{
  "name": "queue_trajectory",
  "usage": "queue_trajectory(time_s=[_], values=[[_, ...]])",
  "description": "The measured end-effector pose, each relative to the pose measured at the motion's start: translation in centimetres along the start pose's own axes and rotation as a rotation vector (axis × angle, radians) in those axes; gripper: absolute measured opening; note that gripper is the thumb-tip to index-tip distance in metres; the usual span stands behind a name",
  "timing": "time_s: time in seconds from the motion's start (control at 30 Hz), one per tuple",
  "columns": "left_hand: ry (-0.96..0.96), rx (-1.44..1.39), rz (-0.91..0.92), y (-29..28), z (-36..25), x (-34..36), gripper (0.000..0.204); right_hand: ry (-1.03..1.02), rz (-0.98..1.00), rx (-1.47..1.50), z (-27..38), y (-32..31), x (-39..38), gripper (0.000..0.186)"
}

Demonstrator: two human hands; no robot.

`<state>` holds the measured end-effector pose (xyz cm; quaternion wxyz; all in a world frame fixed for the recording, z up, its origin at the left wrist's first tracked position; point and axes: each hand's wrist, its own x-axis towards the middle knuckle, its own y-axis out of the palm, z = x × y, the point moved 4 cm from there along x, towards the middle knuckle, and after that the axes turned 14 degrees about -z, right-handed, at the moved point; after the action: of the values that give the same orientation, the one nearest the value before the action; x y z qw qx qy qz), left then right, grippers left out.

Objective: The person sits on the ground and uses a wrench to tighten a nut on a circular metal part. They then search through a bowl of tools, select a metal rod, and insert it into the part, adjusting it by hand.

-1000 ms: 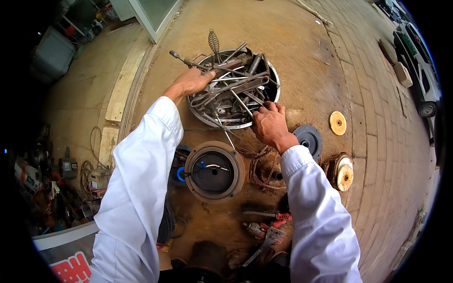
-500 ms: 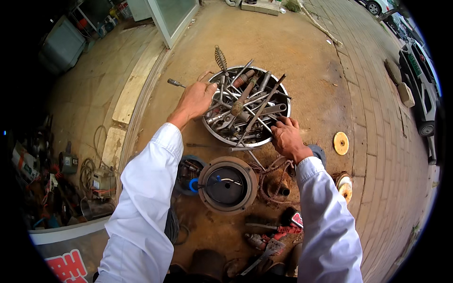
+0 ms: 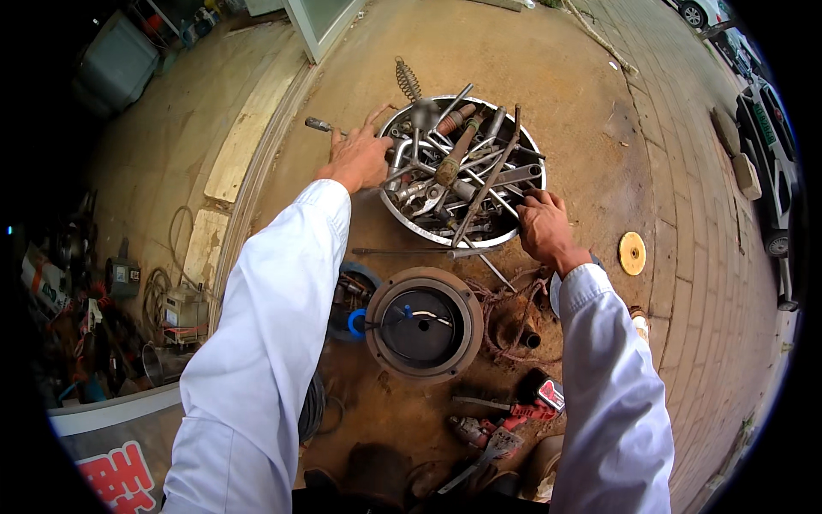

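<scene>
A round metal basin [image 3: 408,224] heaped with wrenches, sockets and bars sits on the ground ahead of me. My left hand [image 3: 358,159] grips its left rim, with some of the fingers hidden. Across from it, my right hand [image 3: 548,227] is closed over the right rim. On top of the heap lie a thick rusty shaft [image 3: 458,154] and a long thin rod [image 3: 490,178]. A coil spring [image 3: 408,80] sticks up at the back. Past my left fingers, a socket-ended tool [image 3: 318,125] juts out leftward.
Nearer me stand a round metal housing [image 3: 377,343], a small tub [image 3: 347,287] and a rusty part wrapped in rope [image 3: 516,321]. A red power tool [image 3: 505,428] lies below them. A yellow disc [image 3: 632,254] is at right; a door track [image 3: 272,163] runs along the left.
The whole view has shifted, so the basin and the housing appear higher and slightly farther right. My left hand has slid a little outward along the rim; my right hand keeps its place.
</scene>
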<state>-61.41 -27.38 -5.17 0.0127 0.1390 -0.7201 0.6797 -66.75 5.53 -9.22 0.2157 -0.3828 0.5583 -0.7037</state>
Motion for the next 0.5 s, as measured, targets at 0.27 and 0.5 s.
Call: queue_trajectory(time_s=[0.27,0.5], values=[[-0.161,-0.069,0.269,0.0,0.1,-2.0,0.041,-0.091,-0.027,0.002,-1.7,0.9,0.6,0.021],[-0.239,-0.256,0.09,-1.1,-0.2,-9.3,0.038,-0.254,-0.011,-0.037,-1.7,0.0,4.1,0.018]])
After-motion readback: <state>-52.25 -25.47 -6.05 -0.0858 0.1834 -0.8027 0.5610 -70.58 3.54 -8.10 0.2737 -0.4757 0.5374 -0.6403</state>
